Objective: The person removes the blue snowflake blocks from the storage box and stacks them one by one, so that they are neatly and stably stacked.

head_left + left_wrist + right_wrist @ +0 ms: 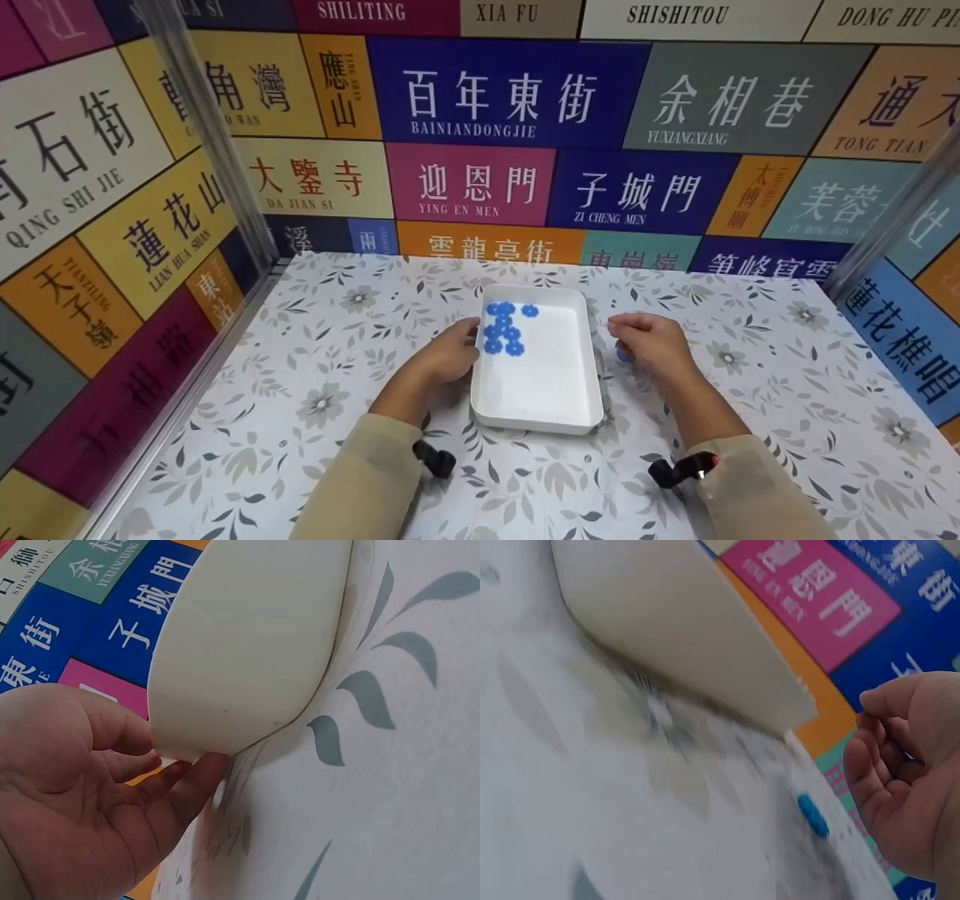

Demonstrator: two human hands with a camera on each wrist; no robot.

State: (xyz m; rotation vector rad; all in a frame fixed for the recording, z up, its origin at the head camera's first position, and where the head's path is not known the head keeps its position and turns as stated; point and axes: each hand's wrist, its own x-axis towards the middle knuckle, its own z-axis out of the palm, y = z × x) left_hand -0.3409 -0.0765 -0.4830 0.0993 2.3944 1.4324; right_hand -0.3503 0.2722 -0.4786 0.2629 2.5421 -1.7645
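Observation:
A shallow white tray point(551, 382) lies on the table, with several small blue flower-shaped pieces point(503, 330) in its far left part. My left hand point(454, 352) holds the tray's left side. In the left wrist view, that hand's thumb is at the rim and its fingertips point(214, 765) touch the tray's outer wall low down by the table. My right hand point(654, 346) hovers right of the tray, fingers loosely curled, thumb close to the index finger, nothing visible between them. Beneath it, another blue piece point(812, 815) lies on the table, partly hidden by the hand in the head view.
A white cloth with grey leaves and flowers point(322, 405) covers the table. Panels with coloured street-name signs point(510, 90) stand behind it and on both sides. Each sleeve bears a black wrist camera point(435, 459).

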